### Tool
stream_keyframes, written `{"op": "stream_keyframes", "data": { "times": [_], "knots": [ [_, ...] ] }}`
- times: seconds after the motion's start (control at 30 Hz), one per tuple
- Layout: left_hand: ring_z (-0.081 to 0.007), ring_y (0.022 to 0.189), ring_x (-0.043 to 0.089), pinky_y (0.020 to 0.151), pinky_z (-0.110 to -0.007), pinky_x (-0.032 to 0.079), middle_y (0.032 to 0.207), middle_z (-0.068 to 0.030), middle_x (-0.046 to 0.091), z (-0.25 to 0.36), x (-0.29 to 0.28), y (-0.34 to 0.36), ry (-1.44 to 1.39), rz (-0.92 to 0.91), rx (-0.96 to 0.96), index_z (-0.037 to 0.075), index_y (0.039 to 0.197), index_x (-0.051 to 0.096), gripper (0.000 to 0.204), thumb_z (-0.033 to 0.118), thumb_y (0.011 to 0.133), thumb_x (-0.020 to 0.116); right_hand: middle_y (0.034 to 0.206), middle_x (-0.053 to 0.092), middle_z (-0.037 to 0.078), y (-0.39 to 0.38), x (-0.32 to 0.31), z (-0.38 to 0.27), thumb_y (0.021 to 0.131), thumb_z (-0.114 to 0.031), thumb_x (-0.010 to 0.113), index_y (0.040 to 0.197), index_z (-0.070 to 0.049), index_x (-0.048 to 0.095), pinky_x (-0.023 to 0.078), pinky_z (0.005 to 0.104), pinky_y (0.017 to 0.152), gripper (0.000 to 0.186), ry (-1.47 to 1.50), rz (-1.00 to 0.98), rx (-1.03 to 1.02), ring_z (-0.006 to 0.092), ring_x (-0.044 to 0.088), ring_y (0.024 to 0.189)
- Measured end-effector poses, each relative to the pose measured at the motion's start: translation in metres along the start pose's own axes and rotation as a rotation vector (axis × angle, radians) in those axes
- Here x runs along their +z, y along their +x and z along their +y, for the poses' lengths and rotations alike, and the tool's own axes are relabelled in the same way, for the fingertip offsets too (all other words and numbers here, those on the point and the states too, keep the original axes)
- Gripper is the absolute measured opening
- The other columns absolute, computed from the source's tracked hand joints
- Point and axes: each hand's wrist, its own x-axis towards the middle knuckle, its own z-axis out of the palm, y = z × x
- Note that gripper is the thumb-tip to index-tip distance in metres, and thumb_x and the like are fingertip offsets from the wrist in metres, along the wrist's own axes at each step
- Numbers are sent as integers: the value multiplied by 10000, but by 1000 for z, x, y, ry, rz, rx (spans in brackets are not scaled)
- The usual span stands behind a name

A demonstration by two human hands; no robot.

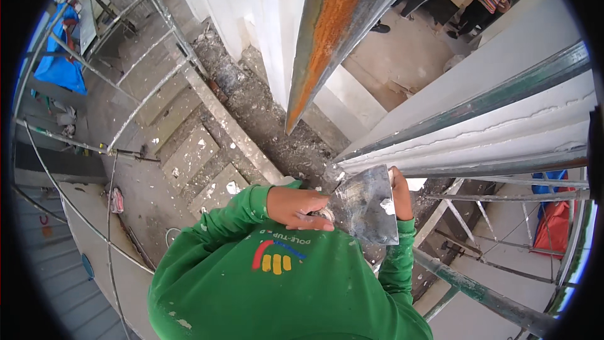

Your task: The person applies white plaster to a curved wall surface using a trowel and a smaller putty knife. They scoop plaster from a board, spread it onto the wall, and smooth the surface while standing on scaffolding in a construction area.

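Metal plate, white-smeared
My left hand was curled, its hold unclear. The plate sat right of it, seemingly light, stiff, slick; edges suited gripping. My right hand, part-hidden, clasped its right side.

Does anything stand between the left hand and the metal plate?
Only the whitish thing in the left hand, on the side facing the plate; nothing else visible stands between. The right hand is at the plate's right edge.

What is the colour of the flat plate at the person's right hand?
Grey, with whitish patches; the flat plate shows best in the head view.
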Motion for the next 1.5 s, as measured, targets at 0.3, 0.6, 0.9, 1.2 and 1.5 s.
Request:
{"op": "stream_keyframes", "data": {
  "times": [0.3, 0.6, 0.9, 1.2, 1.5],
  "knots": [
    [-353, 696, 509, 625, -414, 388, 710, -178, 471, -14, 70, -34, -28, 541, -47, -30, 813, 487, 403, 347, 913, 588, 818, 587, 132, 29, 88, 100, 895, -397, 580, 1083, 61, 541, 441, 305, 767, 496, -354, -261, -180, 192, 525, 793],
    [-193, 744, 583, 699, -332, 458, 838, -124, 633, -17, 124, -107, -254, 1083, -229, -3, 1024, 554, 246, 216, 919, 596, 831, 610, 157, 75, 164, 124, 876, -456, 586, 881, 49, 571, 420, 351, 742, 505, -93, -658, 141, 227, 526, 779],
    [-86, 752, 533, 653, -256, 437, 864, -27, 592, -56, 106, -146, -350, 1466, -304, 20, 1033, 576, 198, 180, 918, 599, 977, 626, 95, 157, 271, 59, 921, -341, 570, 1018, 40, 576, 429, 303, 829, 392, 373, -770, 412, 172, 566, 892],
    [-106, 681, 537, 608, -260, 425, 812, -38, 589, -85, 82, -210, -355, 1998, -298, 0, 1052, 521, 238, 172, 911, 604, 961, 585, 36, 230, 371, -23, 853, -203, 615, 1078, -91, 528, 461, 362, 772, 266, 760, -268, 628, 186, 575, 921],
    [-126, 612, 526, 544, -252, 449, 782, -86, 559, -65, 52, -229, -357, 2313, -127, 32, 1123, 445, 241, 152, 933, 532, 1096, 530, 87, 359, 396, -167, 844, -149, 610, 1200, -51, 424, 449, 393, 777, 414, 996, 32, 127, 210, 548, 988]
  ]
}}
